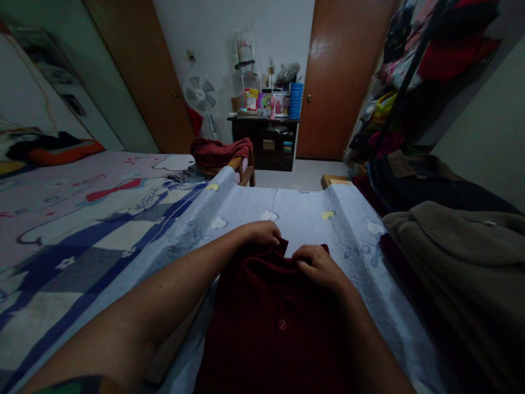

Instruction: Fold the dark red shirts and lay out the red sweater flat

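Left hand (266, 233) and right hand (319, 265), fingers curled nearly closed, grip the far edge of a dark red garment (274, 306) at six o'clock above a pale blue sheet (287, 203), its long axis pointing toward twelve.

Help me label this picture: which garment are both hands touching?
The dark red garment with the button: left hand and right hand hold its edge. The brown garment and navy garment lie untouched.

Below the right hand (315, 262), the dark red garment (258, 317) leaves the bottom edge; the left hand (264, 232) has fingertips hidden, perhaps in it. Right of both, a brown garment (459, 235) is cut off.
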A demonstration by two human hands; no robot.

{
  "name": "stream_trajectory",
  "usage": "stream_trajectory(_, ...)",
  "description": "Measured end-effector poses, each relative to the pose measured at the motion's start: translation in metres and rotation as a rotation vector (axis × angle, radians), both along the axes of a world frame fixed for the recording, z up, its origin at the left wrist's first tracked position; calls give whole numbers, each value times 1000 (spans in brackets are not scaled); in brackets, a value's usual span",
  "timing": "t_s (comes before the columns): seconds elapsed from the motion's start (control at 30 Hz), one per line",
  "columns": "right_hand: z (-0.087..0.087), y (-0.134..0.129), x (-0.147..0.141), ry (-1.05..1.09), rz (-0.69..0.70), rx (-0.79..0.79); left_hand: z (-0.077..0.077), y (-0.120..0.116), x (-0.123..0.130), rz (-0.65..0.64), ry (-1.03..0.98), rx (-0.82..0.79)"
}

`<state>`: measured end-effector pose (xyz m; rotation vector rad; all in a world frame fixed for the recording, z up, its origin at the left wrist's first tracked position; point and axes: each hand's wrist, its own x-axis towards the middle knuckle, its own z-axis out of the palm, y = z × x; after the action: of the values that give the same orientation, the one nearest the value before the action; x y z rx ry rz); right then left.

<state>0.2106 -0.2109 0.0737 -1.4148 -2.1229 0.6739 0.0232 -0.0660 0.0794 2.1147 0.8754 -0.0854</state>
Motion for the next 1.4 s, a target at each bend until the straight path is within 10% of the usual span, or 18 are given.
stream_trajectory(0.7,3,33,-15,-299,-301,-112,11,-48,-8,-85,183,386)
stream_trajectory(1.0,-3,48,-19,-393,-316,-47,8,-53,-17,-153,-29,548)
stream_trajectory(1.4,4,19,-8,-373,-129,-68,-2,-5,2,-65,43,97)
